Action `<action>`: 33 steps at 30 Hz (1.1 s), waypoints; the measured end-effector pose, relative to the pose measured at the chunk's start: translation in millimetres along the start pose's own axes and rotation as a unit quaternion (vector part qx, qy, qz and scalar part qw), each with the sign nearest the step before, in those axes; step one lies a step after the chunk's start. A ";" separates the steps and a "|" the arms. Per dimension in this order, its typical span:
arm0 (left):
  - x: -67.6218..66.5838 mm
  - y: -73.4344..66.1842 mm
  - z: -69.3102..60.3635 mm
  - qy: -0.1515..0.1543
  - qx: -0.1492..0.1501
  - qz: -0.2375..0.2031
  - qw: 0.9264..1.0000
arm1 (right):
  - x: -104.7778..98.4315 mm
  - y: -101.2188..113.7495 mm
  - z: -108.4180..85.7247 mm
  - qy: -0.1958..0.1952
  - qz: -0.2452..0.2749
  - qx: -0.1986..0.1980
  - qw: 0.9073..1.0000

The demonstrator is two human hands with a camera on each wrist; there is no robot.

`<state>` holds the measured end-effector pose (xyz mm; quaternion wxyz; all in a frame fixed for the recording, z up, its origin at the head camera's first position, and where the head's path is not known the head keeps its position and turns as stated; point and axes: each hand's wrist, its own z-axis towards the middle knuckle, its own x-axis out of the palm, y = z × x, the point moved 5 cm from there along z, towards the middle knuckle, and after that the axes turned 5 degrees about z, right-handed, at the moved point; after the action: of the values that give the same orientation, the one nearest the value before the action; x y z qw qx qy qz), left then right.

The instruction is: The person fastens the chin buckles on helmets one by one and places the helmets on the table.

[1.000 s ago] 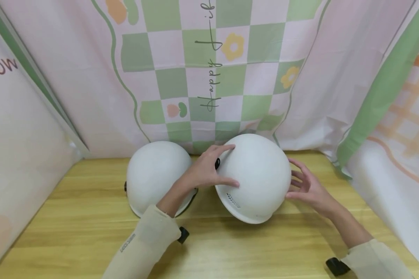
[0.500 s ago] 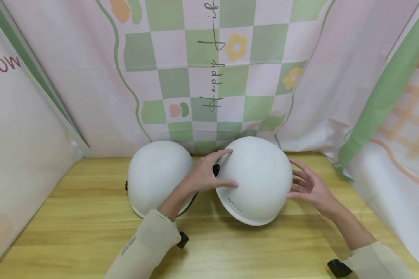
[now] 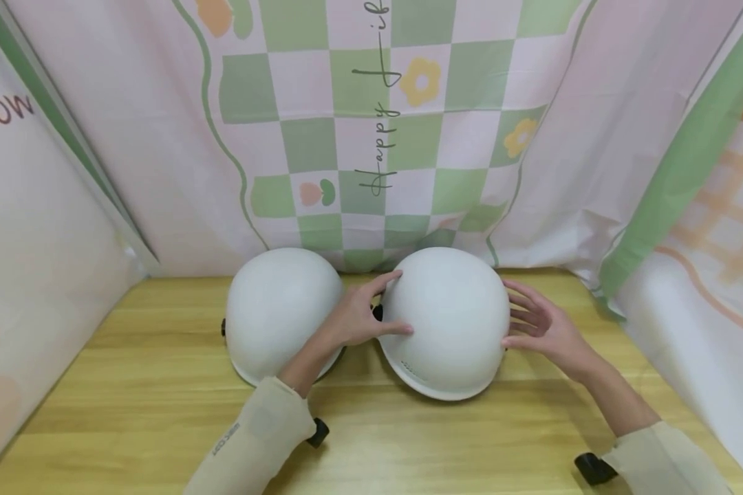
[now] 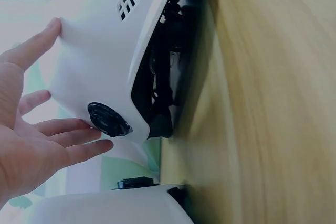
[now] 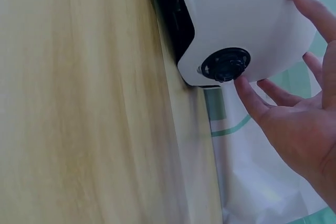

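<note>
Two white helmets sit side by side on the wooden table in the head view. The right-hand helmet (image 3: 446, 323) has a hand on each side of it. My left hand (image 3: 362, 313) touches its left side with spread fingers and thumb; in the left wrist view the fingertips lie by a round black knob (image 4: 107, 119). Against its right side rest the fingertips of my right hand (image 3: 545, 330), near another black knob (image 5: 226, 64) in the right wrist view. Black straps (image 4: 163, 72) show under the rim. The left-hand helmet (image 3: 281, 309) is partly behind my left forearm.
The wooden table (image 3: 130, 412) ends at a patterned curtain (image 3: 371, 137) just behind both helmets. More cloth hangs at the left and right sides. A black device (image 3: 594, 469) is at the right cuff, and another (image 3: 318, 433) at the left cuff.
The right-hand helmet has turned and shifted slightly left, its front rim now more level. Both hands have moved with it, still touching its sides.
</note>
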<state>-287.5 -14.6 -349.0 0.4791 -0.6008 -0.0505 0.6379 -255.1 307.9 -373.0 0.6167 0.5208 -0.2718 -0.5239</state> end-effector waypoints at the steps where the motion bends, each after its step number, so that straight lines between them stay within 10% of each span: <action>1: 1.2 1.3 -0.3 0.002 -0.004 0.000 1.000 | -0.1 -0.3 0.3 0.000 -0.005 0.000 1.000; 33: 27.3 14.0 -1.0 0.026 -0.062 -0.036 0.997 | 1.7 -1.0 6.0 0.031 -0.067 0.007 0.997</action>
<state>-289.5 -4.3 -377.9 0.4649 -0.6431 -0.0993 0.6003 -260.2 304.3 -372.4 0.5848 0.5578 -0.2208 -0.5460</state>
